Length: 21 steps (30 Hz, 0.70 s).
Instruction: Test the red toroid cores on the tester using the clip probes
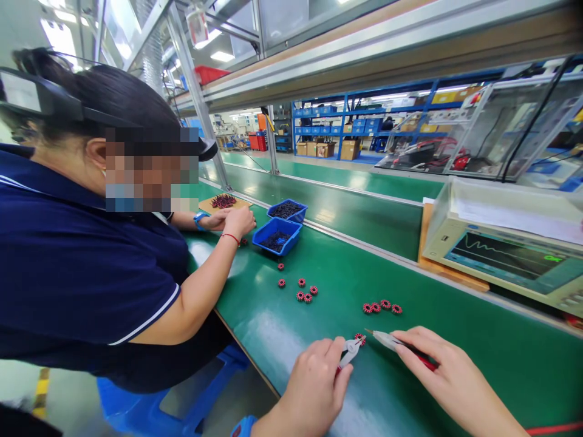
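Note:
My left hand [316,382] is closed on a white test clip [350,351]. The clip's jaws meet a small red and black wound ring core [359,339] near the bench's front. In my right hand [449,370] is a second white test lead [385,340] with a thin brass-coloured tip. That tip points left towards the same ring core, with a small gap between them. Red shows at the lead's rear, beside my fingers. Just beyond lie several more red ring cores [385,304], and another loose group [308,298] sits further left.
A co-worker [77,243] sits at the left, both hands over the green bench [255,309]. Two blue bins [291,244] hold dark parts, beside a board with red pieces [223,202]. A tester [505,249] at the right shows a curve and "OK".

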Motion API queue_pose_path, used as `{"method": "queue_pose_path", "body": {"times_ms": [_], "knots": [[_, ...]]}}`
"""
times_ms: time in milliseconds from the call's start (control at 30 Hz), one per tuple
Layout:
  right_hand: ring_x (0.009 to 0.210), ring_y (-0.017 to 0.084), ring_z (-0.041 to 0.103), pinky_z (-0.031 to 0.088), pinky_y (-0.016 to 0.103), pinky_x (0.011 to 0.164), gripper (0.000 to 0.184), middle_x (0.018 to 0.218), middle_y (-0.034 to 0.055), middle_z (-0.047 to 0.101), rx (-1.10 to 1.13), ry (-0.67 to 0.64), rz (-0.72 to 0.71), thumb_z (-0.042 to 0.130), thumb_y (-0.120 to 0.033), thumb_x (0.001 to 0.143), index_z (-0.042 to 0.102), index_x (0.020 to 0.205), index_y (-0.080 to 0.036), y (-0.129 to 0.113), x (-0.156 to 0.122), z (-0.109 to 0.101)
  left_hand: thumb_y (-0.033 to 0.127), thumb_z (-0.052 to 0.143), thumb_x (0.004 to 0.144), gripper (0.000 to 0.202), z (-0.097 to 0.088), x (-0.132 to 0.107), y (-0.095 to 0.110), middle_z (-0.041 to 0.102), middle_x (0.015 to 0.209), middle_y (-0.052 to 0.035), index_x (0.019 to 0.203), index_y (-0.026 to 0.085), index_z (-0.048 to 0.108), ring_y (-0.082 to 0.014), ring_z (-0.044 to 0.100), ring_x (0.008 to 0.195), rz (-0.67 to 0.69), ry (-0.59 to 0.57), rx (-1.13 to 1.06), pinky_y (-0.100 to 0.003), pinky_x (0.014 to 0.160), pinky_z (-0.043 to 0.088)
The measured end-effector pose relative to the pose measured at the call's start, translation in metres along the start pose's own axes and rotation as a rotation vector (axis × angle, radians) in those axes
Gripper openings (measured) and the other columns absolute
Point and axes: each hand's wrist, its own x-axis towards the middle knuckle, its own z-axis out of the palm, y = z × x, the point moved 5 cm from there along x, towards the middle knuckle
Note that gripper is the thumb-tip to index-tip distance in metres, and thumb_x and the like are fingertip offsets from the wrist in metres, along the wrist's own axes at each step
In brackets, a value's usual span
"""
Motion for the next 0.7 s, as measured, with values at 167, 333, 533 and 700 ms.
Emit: {"method": "queue_pose_path", "body": {"times_ms": [167, 333, 533, 700], "knots": [[0.088, 0.018, 0.058, 0.044, 0.031, 0.083, 0.034, 0.095, -0.0005, 0.059, 0.007, 0.039, -0.004, 0.035, -0.055, 0.086, 0.059, 0.098, -0.034, -0.007, -0.006, 0.000, 0.019, 0.049, 0.083, 0.030, 0.002, -0.001, 0.000, 0.063, 0.094, -0.0088, 0.113, 0.016, 0.049, -0.0249, 0.060, 0.084, 0.001, -0.005, -0.007, -0.041, 0.072, 0.054], [0.079, 0.017, 0.060, 0.046, 0.032, 0.080, 0.038, 0.092, 0.0005, 0.059, -0.075, 0.045, 0.011, 0.030, -0.056, 0.087, 0.058, 0.095, -0.032, -0.018, -0.014, 0.006, 0.019, 0.049, 0.083, 0.030, -0.001, -0.002, 0.001, 0.063, 0.094, -0.0085, 0.113, 0.016, 0.049, -0.0246, 0.060, 0.084, 0.010, -0.006, -0.003, -0.041, 0.073, 0.054], [0.076, 0.018, 0.061, 0.047, 0.033, 0.076, 0.040, 0.089, 0.0019, 0.059, -0.124, 0.063, 0.010, 0.028, -0.054, 0.088, 0.059, 0.094, -0.030, -0.022, -0.011, 0.006, 0.019, 0.050, 0.083, 0.032, -0.001, -0.002, 0.001, 0.063, 0.096, -0.0094, 0.115, 0.016, 0.049, -0.0250, 0.060, 0.085, 0.025, 0.011, 0.031, -0.040, 0.073, 0.055], [0.077, 0.017, 0.060, 0.046, 0.031, 0.073, 0.038, 0.090, 0.0013, 0.059, -0.120, 0.047, -0.005, 0.029, -0.051, 0.089, 0.060, 0.097, -0.031, -0.023, -0.011, 0.006, 0.019, 0.048, 0.084, 0.032, 0.001, -0.002, -0.001, 0.063, 0.096, -0.0096, 0.116, 0.015, 0.049, -0.0247, 0.061, 0.084, 0.041, 0.023, 0.044, -0.040, 0.072, 0.055]]}}
